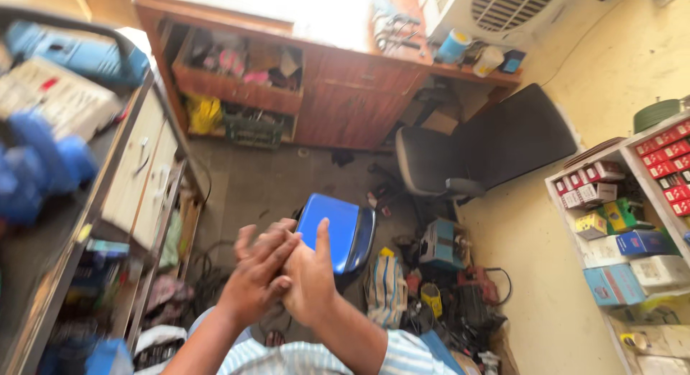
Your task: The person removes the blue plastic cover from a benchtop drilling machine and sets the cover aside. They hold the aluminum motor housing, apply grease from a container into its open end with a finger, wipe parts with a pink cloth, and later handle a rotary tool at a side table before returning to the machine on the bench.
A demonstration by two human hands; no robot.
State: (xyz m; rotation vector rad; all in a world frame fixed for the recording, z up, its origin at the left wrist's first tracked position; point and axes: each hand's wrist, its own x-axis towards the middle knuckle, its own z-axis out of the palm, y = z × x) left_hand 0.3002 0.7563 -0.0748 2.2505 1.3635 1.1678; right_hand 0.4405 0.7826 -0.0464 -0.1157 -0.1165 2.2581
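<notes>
Hands (284, 271) pressed together, palms hidden, fingers blurred

Glossy blue plastic stool (336, 231)

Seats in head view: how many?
2. A blue stool sits just beyond the clasped hands, left hand and right hand; a black office chair stands by the wooden desk.

A wooden desk (345, 94) stands against the far wall. Just right of it sits a black office chair (496, 145); a white cooler (496, 8) stands above its right end. Farther right, a shelf (640, 224) holds coloured boxes, and below the desk, tools, perhaps drills (460, 274), clutter the floor.
</notes>
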